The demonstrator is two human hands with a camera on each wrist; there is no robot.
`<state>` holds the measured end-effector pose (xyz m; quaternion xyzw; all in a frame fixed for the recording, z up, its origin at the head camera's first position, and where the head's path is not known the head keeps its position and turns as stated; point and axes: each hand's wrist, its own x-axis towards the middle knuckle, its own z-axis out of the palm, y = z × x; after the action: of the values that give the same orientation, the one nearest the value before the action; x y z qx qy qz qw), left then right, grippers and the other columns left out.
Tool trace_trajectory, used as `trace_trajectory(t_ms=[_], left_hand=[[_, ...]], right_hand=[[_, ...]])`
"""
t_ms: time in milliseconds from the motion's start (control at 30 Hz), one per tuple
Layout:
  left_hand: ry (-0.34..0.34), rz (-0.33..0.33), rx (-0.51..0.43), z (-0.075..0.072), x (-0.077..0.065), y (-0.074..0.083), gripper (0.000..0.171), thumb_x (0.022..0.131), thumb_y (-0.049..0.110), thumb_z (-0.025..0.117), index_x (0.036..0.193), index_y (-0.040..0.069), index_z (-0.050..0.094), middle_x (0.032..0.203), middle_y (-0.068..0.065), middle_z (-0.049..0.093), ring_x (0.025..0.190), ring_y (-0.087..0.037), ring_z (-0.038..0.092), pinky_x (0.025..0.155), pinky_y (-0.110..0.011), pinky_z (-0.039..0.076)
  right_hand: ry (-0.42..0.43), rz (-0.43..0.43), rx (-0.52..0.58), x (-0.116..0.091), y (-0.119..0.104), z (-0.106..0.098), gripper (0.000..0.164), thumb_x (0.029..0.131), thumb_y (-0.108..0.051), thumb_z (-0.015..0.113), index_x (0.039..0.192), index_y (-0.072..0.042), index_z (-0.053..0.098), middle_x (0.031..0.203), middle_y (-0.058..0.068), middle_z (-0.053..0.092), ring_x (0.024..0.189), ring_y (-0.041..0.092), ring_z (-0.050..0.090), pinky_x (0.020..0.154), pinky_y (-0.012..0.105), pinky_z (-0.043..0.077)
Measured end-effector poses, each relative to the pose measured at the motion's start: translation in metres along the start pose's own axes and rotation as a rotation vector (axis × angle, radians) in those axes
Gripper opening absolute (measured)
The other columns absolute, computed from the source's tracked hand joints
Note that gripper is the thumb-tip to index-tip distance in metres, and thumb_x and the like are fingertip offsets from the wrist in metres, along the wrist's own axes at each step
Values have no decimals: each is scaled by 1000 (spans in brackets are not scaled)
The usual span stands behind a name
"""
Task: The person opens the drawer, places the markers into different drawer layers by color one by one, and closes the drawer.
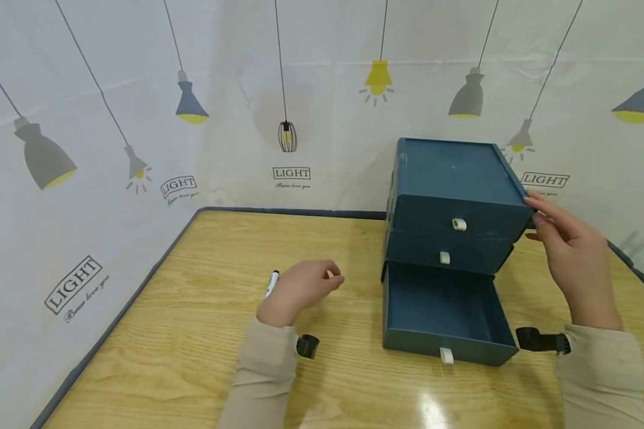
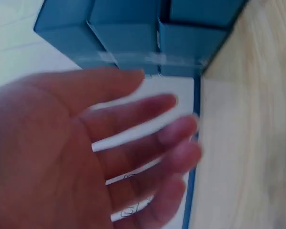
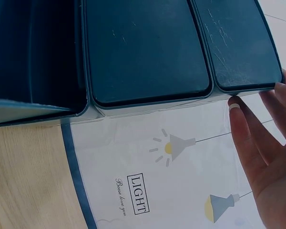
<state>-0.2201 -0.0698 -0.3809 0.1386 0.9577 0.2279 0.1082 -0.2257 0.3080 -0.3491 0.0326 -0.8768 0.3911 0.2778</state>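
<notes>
A dark blue three-drawer storage box point(image 1: 458, 173) stands on the table, its bottom drawer point(image 1: 445, 301) pulled out with nothing visible inside. The upper two drawers are closed; each drawer has a small white pull tab. My right hand point(image 1: 576, 250) touches the box's upper right front corner, fingers fairly straight along the top and side, as the right wrist view also shows at the fingertips point(image 3: 234, 107). My left hand point(image 1: 306, 289) hovers left of the box with loosely bent fingers and holds nothing. Partly hidden behind it lies a white marker point(image 1: 272, 282) with a black end.
The wooden table point(image 1: 193, 333) has a dark blue border along its back and left edges. Behind it hangs a white sheet point(image 1: 236, 71) printed with lamps and the word LIGHT. Black straps point(image 1: 542, 341) sit at both wrists.
</notes>
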Motion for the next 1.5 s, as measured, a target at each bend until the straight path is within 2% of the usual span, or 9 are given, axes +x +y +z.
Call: trace_trajectory(t_ms=[167, 267, 400, 533, 633, 900, 1167, 1367, 1500], left_hand=[[26, -109, 27, -1, -1, -8, 25, 91, 32, 50, 107, 16, 61, 96, 2, 61, 63, -11, 52, 58, -30, 42], [53, -152, 39, -1, -1, -11, 26, 90, 31, 51, 108, 15, 61, 99, -1, 61, 64, -13, 53, 57, -31, 43], [133, -219, 77, 2, -2, -17, 30, 89, 32, 54, 112, 15, 59, 109, -5, 57, 85, -20, 54, 63, -37, 45], [196, -287, 84, 3, -3, -30, 38, 87, 35, 56, 118, 14, 56, 118, -11, 48, 106, -31, 43, 72, -45, 43], [202, -316, 68, 3, -3, -41, 41, 86, 35, 57, 120, 13, 54, 119, -12, 45, 107, -33, 39, 74, -48, 42], [182, -327, 22, 6, -4, -58, 40, 83, 30, 61, 118, 10, 55, 115, -14, 46, 102, -33, 42, 72, -46, 41], [175, -322, 6, 8, -5, -59, 37, 79, 16, 65, 115, 11, 57, 116, -17, 44, 94, -32, 43, 62, -39, 41], [143, -285, -16, 10, -2, -60, 39, 78, 9, 63, 117, 7, 55, 112, -17, 51, 77, -24, 49, 65, -35, 43], [137, -266, -20, 10, -2, -58, 39, 80, 10, 63, 117, 6, 55, 112, -15, 56, 76, -21, 52, 68, -35, 44]], right_hand=[[2, -7, -9, 0, 0, -1, 34, 95, -23, 42, 127, -33, 49, 133, -17, 40, 99, -6, 51, 70, 7, 41], [2, -12, -8, 0, 0, -1, 34, 95, -23, 42, 127, -33, 49, 133, -17, 40, 100, -6, 50, 70, 6, 40], [2, -9, -7, 0, 0, -1, 34, 95, -23, 42, 127, -33, 49, 133, -17, 40, 101, -6, 50, 70, 7, 41], [2, -5, -6, 0, 0, -1, 34, 95, -23, 42, 127, -33, 49, 133, -17, 40, 103, -5, 50, 70, 7, 41], [1, -5, -6, 0, 0, -1, 34, 95, -24, 42, 127, -33, 49, 133, -17, 40, 102, -4, 50, 70, 7, 41], [0, -8, -9, -1, -1, 0, 34, 95, -23, 42, 127, -33, 49, 133, -17, 40, 101, -5, 50, 70, 7, 41], [6, -8, -18, 0, -1, 0, 34, 95, -24, 42, 126, -34, 49, 133, -17, 41, 98, -7, 51, 69, 7, 41], [9, -7, -19, 0, -2, 0, 34, 95, -24, 42, 126, -33, 49, 133, -16, 41, 96, -8, 51, 69, 7, 41], [6, -18, -12, 0, -1, 0, 34, 95, -23, 42, 127, -33, 49, 133, -16, 41, 97, -8, 51, 69, 6, 41]])
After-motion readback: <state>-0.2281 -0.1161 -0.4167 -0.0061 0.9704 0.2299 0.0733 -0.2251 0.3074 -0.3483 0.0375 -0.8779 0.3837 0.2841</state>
